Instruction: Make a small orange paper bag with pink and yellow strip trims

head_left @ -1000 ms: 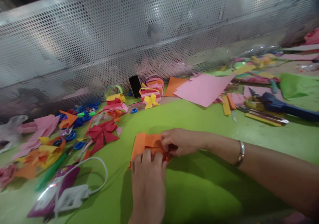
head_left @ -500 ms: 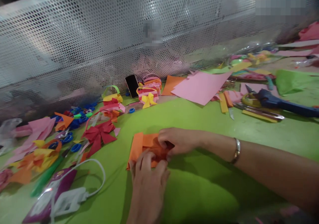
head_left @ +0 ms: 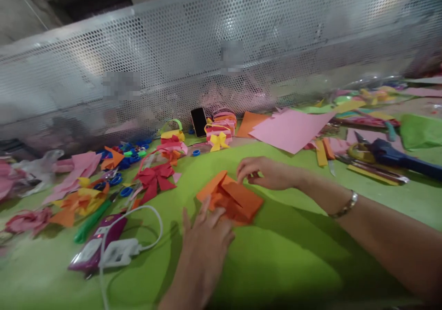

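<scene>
A folded orange paper sheet (head_left: pixel 241 197) lies on the green table in front of me, turned at an angle, with its flaps partly raised. At its lower left edge, my left hand (head_left: pixel 207 232) has its fingers spread, and the fingertips rest on or close to the paper. Just above the upper right edge is my right hand (head_left: pixel 264 172), its fingers loosely bent and apart with nothing seen between them. A metal bracelet (head_left: pixel 347 204) is on the right wrist.
Left are a red bow (head_left: pixel 156 181), a green-handled tool (head_left: pixel 91 220) and a purple power strip (head_left: pixel 98 243) with a white cable. A phone (head_left: pixel 198 122) leans at the back by small paper bags (head_left: pixel 223 128). Pink paper (head_left: pixel 293 128) and a blue glue gun (head_left: pixel 397 156) lie right.
The orange sheet has turned, and its flaps have lifted. My right hand has let go and moved up off it. My left fingers have spread. The view has shifted.
</scene>
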`<state>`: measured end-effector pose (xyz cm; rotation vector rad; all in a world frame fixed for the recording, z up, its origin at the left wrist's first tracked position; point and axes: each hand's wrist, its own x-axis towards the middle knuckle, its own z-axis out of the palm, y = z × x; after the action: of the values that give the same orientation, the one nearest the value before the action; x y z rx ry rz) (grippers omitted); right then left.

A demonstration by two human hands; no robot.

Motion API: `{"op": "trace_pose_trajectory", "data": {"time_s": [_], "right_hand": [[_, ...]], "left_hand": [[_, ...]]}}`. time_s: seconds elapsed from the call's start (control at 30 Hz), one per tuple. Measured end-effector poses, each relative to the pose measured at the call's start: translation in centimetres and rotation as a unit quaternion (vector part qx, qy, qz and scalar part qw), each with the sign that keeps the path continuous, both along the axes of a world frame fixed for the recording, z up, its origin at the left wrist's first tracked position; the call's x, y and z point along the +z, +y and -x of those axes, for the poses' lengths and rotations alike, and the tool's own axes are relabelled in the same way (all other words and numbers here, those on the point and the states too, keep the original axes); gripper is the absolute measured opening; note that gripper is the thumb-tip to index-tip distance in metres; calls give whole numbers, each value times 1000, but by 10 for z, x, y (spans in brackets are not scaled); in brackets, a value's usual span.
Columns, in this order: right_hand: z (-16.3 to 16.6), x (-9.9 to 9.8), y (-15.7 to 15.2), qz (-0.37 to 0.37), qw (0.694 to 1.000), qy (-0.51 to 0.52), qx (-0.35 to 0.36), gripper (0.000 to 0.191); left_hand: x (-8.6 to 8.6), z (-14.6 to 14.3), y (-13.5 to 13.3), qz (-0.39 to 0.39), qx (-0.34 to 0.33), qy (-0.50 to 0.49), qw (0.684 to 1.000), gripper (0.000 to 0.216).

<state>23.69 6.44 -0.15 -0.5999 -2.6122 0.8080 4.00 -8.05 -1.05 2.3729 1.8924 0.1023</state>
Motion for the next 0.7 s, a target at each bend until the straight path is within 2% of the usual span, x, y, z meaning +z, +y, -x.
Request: {"op": "trace_pose_trajectory", "data": {"time_s": [0.1, 0.17, 0.37, 0.47, 0.53, 0.63, 0.7], "right_hand": [[-7, 7, 0, -56, 995, -82, 20, 53], [-6, 10, -7, -73, 989, -123, 47, 55], [2, 11, -24, -88, 982, -143, 85, 24], [3, 9, -21, -59, 984, -124, 114, 20], [2, 8, -19, -53, 984, -115, 129, 21], [1, 12, -22, -75, 981, -113, 140, 22], [1, 14, -26, -106, 977, -133, 129, 19]], "left_hand": [[10, 6, 1, 9, 4, -25, 1000, 21], [14, 5, 2, 4, 20, -41, 999, 21], [18, -13, 11, -11, 77, -51, 996, 16], [15, -16, 11, -18, 87, -25, 996, 8], [10, -16, 10, -40, 69, -15, 997, 8], [2, -17, 8, -83, 9, -9, 996, 29], [-2, -20, 8, -72, -29, -13, 997, 36]]}}
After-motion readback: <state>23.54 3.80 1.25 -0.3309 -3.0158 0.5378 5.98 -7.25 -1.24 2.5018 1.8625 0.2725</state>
